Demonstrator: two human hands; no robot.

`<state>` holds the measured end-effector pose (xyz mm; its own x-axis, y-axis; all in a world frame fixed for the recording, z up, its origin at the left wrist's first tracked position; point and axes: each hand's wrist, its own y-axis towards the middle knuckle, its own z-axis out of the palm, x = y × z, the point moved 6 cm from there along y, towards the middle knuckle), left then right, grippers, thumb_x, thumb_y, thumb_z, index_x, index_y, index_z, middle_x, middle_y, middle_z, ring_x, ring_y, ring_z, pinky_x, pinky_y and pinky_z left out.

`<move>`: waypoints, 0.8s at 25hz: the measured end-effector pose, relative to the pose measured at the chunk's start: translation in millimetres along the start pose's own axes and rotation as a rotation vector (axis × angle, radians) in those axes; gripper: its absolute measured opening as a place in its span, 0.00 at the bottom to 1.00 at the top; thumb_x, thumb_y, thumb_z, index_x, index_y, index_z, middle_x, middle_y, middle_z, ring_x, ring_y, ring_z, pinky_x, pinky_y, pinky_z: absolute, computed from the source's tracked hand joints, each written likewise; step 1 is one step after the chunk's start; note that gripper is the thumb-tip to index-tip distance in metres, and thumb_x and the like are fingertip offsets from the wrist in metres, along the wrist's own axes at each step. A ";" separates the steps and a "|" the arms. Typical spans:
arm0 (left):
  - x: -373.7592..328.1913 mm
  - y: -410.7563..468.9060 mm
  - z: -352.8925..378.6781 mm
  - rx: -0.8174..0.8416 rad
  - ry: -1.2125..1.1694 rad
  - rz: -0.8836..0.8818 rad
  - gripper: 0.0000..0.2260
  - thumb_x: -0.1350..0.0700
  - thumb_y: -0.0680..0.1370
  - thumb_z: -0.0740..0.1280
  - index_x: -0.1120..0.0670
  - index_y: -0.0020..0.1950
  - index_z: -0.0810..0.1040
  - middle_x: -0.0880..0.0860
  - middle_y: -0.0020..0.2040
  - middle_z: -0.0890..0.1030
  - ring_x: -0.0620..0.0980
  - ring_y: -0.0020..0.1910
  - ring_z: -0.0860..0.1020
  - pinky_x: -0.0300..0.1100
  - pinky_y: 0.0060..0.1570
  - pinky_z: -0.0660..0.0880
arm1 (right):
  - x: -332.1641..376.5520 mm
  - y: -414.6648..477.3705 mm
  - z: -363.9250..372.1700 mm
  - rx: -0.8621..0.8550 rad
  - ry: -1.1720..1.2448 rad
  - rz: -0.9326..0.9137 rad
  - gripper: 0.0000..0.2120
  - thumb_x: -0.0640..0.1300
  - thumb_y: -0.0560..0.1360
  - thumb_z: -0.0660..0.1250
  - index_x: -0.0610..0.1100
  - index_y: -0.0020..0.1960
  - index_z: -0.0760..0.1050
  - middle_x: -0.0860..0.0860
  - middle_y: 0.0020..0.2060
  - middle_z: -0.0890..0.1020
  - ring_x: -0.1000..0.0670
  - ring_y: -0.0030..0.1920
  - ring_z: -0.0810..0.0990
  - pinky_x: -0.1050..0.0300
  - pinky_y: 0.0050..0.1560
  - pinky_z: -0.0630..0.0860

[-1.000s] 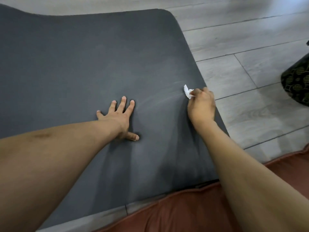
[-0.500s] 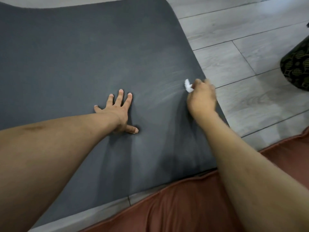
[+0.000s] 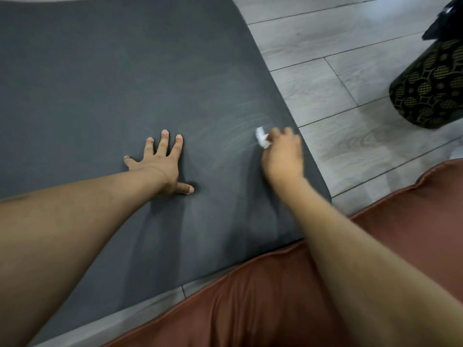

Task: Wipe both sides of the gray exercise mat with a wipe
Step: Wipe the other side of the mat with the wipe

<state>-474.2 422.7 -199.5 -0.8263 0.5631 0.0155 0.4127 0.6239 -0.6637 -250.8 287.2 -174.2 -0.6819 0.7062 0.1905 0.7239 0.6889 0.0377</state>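
My left hand (image 3: 160, 164) lay flat with fingers spread, holding nothing, pinning the gray exercise mat (image 3: 120, 78) to the floor (image 3: 338, 71). To wipe well, I judged overlapping strokes with steady pressure best. My right hand (image 3: 281, 154) was clenched around the bunched wipe (image 3: 261, 137), pressing it near the mat's right edge.

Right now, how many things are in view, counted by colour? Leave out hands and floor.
Gray: 1, the exercise mat
White: 1, the wipe
Rust-brown: 1, the cushion
Black and gold: 1, the patterned object
Total: 4
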 end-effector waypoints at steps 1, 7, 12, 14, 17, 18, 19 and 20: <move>-1.1 -1.8 -0.4 -0.004 -0.014 -0.001 0.56 0.31 0.71 0.71 0.42 0.80 0.30 0.46 0.81 0.29 0.56 0.82 0.37 0.72 0.73 0.54 | 33.9 -25.5 7.7 0.059 0.040 -0.134 0.11 0.36 0.74 0.62 0.43 0.54 0.76 0.42 0.52 0.75 0.39 0.52 0.73 0.48 0.51 0.69; -16.8 -51.4 13.9 -0.349 -0.041 0.204 0.30 0.45 0.81 0.66 0.47 0.80 0.57 0.53 0.81 0.54 0.59 0.78 0.60 0.60 0.70 0.68 | 3.2 -16.0 2.0 0.133 -0.027 -0.256 0.07 0.36 0.76 0.62 0.42 0.53 0.75 0.40 0.51 0.74 0.37 0.51 0.74 0.49 0.45 0.71; -3.1 -57.4 50.0 -0.065 0.044 0.293 0.56 0.28 0.70 0.68 0.42 0.80 0.30 0.48 0.80 0.29 0.54 0.81 0.35 0.58 0.80 0.42 | -6.0 -21.3 21.5 0.101 -0.103 -0.088 0.18 0.39 0.73 0.53 0.49 0.59 0.72 0.46 0.54 0.75 0.41 0.53 0.72 0.53 0.44 0.64; -4.5 -53.6 52.0 -0.077 0.037 0.282 0.59 0.27 0.68 0.69 0.43 0.79 0.28 0.48 0.80 0.27 0.54 0.81 0.33 0.59 0.80 0.41 | 53.6 -78.9 39.4 0.244 -0.061 -0.398 0.17 0.42 0.73 0.53 0.50 0.58 0.73 0.47 0.51 0.74 0.42 0.50 0.71 0.53 0.43 0.66; -6.9 -56.0 52.1 -0.100 0.025 0.275 0.59 0.27 0.68 0.70 0.42 0.80 0.28 0.48 0.80 0.28 0.54 0.81 0.34 0.59 0.80 0.42 | 58.8 -88.2 13.6 0.312 -0.030 -0.602 0.08 0.40 0.77 0.60 0.45 0.55 0.73 0.44 0.52 0.73 0.41 0.51 0.71 0.47 0.47 0.73; -7.0 -56.6 52.0 -0.110 0.027 0.272 0.59 0.27 0.68 0.70 0.42 0.80 0.29 0.48 0.80 0.28 0.54 0.81 0.34 0.59 0.80 0.42 | 33.5 -65.2 7.9 0.288 -0.092 -0.463 0.08 0.40 0.78 0.60 0.45 0.56 0.72 0.43 0.54 0.73 0.40 0.53 0.72 0.47 0.48 0.73; -6.8 -56.5 51.6 -0.112 0.027 0.265 0.59 0.27 0.68 0.70 0.42 0.80 0.29 0.48 0.80 0.28 0.54 0.81 0.34 0.59 0.80 0.42 | -0.1 -38.5 0.9 0.233 -0.137 -0.253 0.09 0.39 0.78 0.59 0.44 0.57 0.72 0.43 0.55 0.73 0.39 0.55 0.72 0.48 0.49 0.72; -7.4 -56.4 51.7 -0.106 0.025 0.261 0.59 0.28 0.68 0.70 0.42 0.80 0.29 0.48 0.80 0.28 0.54 0.81 0.35 0.60 0.80 0.42 | -35.4 -17.2 -5.6 0.156 -0.137 -0.044 0.10 0.37 0.78 0.58 0.43 0.58 0.72 0.42 0.56 0.73 0.38 0.56 0.72 0.48 0.50 0.72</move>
<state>-511.2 355.3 -200.8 -0.6777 0.7244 -0.1263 0.6491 0.5087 -0.5656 -238.6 249.4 -176.1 -0.7284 0.6829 0.0561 0.6751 0.7292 -0.1116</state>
